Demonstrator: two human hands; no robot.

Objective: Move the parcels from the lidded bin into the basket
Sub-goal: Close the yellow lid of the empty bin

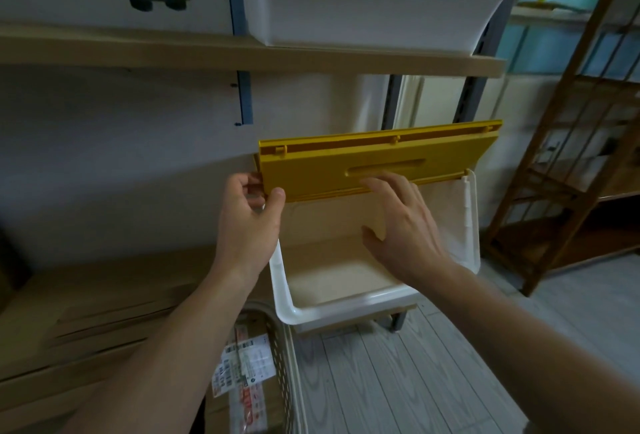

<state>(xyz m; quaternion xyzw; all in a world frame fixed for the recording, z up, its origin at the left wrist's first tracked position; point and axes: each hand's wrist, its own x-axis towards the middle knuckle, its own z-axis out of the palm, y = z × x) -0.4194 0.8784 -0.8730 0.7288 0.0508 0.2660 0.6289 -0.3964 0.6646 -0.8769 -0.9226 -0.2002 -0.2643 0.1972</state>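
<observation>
A white bin (287,302) stands on a low shelf under the wall shelf, with its yellow lid (377,163) swung up and the inside showing bare. My left hand (249,219) grips the lid's lower left corner between thumb and fingers. Spread and relaxed, my right hand (401,222) hovers in front of the lid's lower edge, fingertips near its handle slot; contact is unclear. Below the bin, a perforated basket (282,364) holds a brown parcel (249,385) with printed labels, partly hidden by my left forearm.
A wooden wall shelf (242,53) with a large white box (363,1) on it hangs above. Flat cardboard sheets (86,312) are stacked at the lower left. A brown wooden rack (571,156) stands at the right on the grey plank floor (433,381).
</observation>
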